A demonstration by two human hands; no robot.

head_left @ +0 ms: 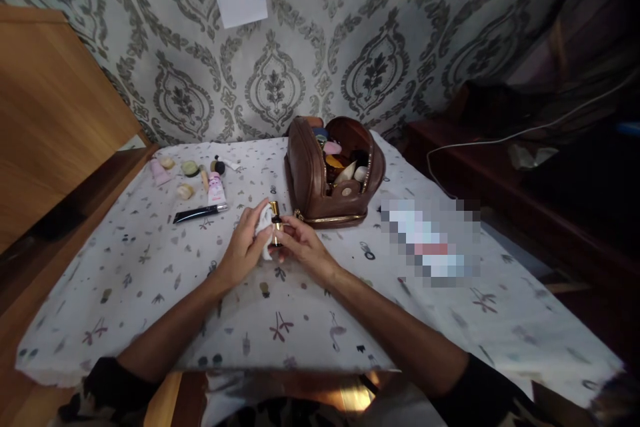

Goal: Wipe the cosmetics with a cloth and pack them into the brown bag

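Close together over the middle of the cloth-covered table, my two hands meet around a small dark bottle with a gold cap [274, 209]. My left hand [245, 243] is closed on a crumpled white cloth [264, 230], which it presses to the bottle's left side. The fingers of my right hand [307, 250] are wrapped round the bottle from the right. Just behind my hands stands an open brown bag [313, 177] filled with cosmetic items.
Several small items, among them a black tube [197, 214] and a pink tube [216, 188], lie at the back left of the table [225, 333]. A blurred-out object [430, 240] lies on the right. A patterned wall rises behind; a wooden panel [65, 113] stands left.
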